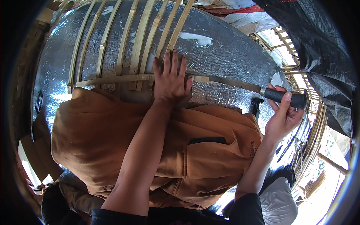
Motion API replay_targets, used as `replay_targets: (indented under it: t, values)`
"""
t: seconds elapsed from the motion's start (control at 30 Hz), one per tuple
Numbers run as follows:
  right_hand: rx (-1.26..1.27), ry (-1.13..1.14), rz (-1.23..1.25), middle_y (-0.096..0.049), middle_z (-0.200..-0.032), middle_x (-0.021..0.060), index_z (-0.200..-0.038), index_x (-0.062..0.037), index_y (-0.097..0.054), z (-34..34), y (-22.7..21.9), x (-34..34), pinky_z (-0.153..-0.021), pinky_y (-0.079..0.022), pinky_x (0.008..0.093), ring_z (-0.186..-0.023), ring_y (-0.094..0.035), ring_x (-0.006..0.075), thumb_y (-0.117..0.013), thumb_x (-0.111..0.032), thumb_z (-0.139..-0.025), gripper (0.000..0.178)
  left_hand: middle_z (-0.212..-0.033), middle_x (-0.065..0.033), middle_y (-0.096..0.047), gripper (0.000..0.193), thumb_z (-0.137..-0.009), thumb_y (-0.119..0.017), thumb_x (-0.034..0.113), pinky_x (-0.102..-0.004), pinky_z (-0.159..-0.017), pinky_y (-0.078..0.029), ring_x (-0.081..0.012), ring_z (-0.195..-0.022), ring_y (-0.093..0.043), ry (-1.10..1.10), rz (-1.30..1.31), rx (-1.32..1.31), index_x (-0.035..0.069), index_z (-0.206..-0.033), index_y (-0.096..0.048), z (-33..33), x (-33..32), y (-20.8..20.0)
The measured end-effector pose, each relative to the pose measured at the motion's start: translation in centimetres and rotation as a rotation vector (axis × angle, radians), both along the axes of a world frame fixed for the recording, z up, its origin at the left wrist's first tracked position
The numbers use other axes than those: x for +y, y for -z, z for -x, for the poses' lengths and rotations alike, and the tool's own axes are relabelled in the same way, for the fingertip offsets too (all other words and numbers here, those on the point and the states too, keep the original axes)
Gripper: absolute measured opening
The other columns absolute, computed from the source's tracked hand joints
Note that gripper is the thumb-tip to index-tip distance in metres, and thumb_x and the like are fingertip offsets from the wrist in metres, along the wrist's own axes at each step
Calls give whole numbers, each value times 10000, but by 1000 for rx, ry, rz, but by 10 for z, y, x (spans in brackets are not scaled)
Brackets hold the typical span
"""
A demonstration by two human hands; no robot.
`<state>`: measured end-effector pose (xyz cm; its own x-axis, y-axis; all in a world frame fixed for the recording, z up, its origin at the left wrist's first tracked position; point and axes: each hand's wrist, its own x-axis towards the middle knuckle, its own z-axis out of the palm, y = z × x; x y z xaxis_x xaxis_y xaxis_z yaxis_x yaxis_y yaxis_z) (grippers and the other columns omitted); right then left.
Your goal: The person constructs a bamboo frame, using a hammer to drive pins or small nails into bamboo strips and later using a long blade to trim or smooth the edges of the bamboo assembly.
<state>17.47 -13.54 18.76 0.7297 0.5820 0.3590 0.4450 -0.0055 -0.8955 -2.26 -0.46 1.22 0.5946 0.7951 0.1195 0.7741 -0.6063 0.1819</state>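
Observation:
My left hand point(169, 81) lies palm down with its fingers spread and pressed on a flat bamboo strip point(116, 79). This strip runs crosswise over the lower ends of several lengthwise bamboo strips point(139, 35). My right hand point(284, 114) is closed on the black handle of a knife point(240, 83), thumb and fingertips around it. The long, narrow blade points left, and its tip meets or overlaps the strip's right end; whether it cuts in I cannot tell. Part of the strip is hidden under my left hand.
A silver foil sheet point(232, 48) lies beneath the strips. Brown cloth clothing point(210, 161) covers my lap. Dark plastic sheeting point(322, 48) hangs at the upper right, near a bamboo lattice point(287, 41). Cardboard point(39, 159) stands at the lower left.

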Motion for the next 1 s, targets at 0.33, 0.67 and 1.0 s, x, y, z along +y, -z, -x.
replay_targets:
  t: [0.33, 0.67, 1.0]
  values:
    - [2, 38, 11, -690, -986, 251, -1144, 82, -478, -1, 0, 1, -739, -675, 416, -916, -736, 362, -577, -97, -1018, 241, -1582, -184, -340, 663, -939, -523, 468, -687, -1169, -161, -362, -1498, -253, 4, -7, -2, 118, -1495, -434, 0, 0, -1]
    - [18, 30, -3, -690, -990, 250, -1137, 88, -481, -4, 1, -1, -732, -676, 419, -918, -735, 365, -571, -102, -1020, 240, -1572, -180, -351, 680, -930, -533, 472, -686, -1165, -175, -364, -1492, -261, 5, -22, 3, 117, -1500, -422, 0, 0, 1]
    - [7, 49, 8, -694, -997, 253, -1137, 84, -491, -5, 1, -1, -718, -676, 404, -922, -737, 356, -580, -126, -1019, 257, -1567, -184, -357, 683, -926, -537, 464, -686, -1161, -182, -369, -1485, -274, 4, -18, -11, 117, -1503, -423, 1, 0, 0]
